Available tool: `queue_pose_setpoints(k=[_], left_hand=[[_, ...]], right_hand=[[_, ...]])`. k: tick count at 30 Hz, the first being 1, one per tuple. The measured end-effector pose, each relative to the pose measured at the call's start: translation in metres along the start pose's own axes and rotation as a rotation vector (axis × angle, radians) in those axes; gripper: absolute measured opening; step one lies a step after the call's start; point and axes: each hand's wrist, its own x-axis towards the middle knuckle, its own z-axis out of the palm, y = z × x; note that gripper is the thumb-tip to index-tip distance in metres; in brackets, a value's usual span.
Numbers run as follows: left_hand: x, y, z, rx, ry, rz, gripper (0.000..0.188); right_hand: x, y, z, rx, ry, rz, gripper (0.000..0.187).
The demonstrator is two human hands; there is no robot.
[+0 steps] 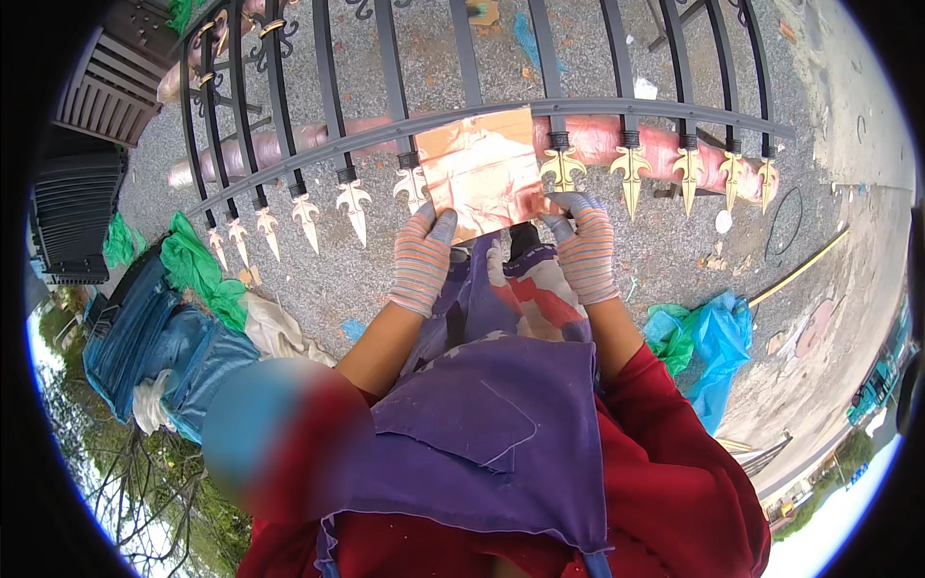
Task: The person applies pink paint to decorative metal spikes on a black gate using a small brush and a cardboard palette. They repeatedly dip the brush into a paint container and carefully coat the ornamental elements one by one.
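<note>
Fingers (pixel 443 227) of our left hand (pixel 422 270) are pinched closed, thumb over the near-left corner of the copper-coloured sheet (pixel 480 171). Our right hand (pixel 586 252) pinches the near-right corner, only the sheet's thickness in the gap; grip underneath is hidden. Striped gloves on both.

Reference is the curved rail (pixel 588 104). Both hands sit on its near side, neither clearly closer to the sheet. Sheet extends from our fingertips away toward the rail, far edge overlapping it in view; can't tell if they touch. Outline is close to square, so no clear long axis; far edge is skewed, left end nearer us.

Gold spear finials (pixel 631 178) line the rail's near side. Sheet partly covers the one by our left fingers. Pink wrapped roll (pixel 593 137) crosses under the rail: near side at right, far side at left. Blue plastic (pixel 718 337) lies well right, near side of the rail; green plastic (pixel 202 275) well left, same side.

Black bars (pixel 393 77) run out past the rail; dark slatted panels (pixel 108 85) sit beyond its left end.
</note>
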Motion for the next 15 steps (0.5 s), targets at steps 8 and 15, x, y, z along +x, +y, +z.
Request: queue_pose_setpoints(k=[8, 15], left_hand=[[0.024, -0.001, -0.030, -0.414, -0.060, -0.342, 0.018], [0.012, -0.032, -0.014, -0.227, -0.007, -0.151, 0.019]], right_hand=[[0.043, 0.083, 0.027, -0.296, -0.016, 0.136, 0.024], [0.046, 0.110, 0.044, -0.499, 0.036, 0.310, 0.015]])
